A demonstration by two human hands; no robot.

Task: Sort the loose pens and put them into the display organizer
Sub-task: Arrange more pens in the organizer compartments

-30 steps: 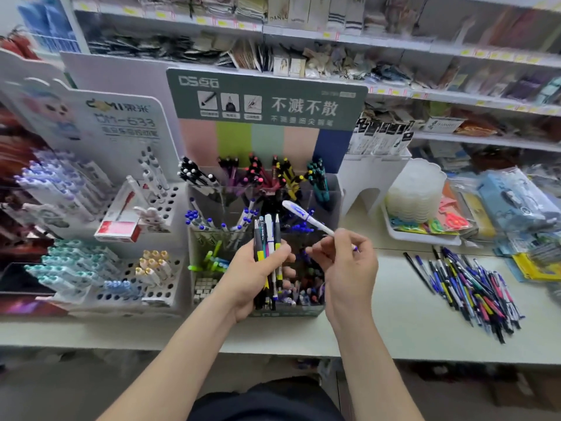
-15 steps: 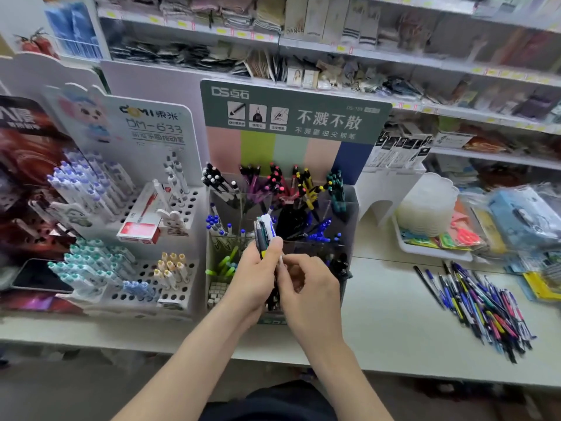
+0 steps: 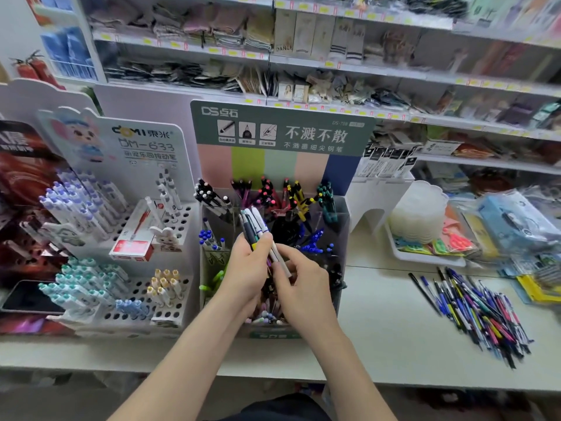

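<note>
White counter (image 3: 379,344) runs across in front of you, and both your forearms reach over its near edge.

Your left hand (image 3: 246,268) has its fingers wrapped round a bundle of pens (image 3: 253,227), held upright with the tops fanned out above your fist. Your right hand (image 3: 300,287) sits just beside it, touching it, with fingers curled and thumb and forefinger pinching the lower part of a white pen (image 3: 280,261) that slants out of that bundle.

Both hands hover right over the front compartments of the clear display organizer (image 3: 341,221). It stands on the counter with pens already upright in it: blue-capped ones in the middle row, and black, pink, yellow and green ones at the back.

To your right, well apart from the organizer, the loose pens (image 3: 482,311) lie in a mixed heap on the counter. To your left stands a white perforated rack (image 3: 170,314) filled with pastel pens, a red box (image 3: 130,249) resting on it.

Further back, a green header card (image 3: 282,129) rises behind the organizer, and a white tray (image 3: 425,258) holds small coloured items. Beyond those, the store shelves (image 3: 334,68) are stocked with packaged goods, too blurred to read.
</note>
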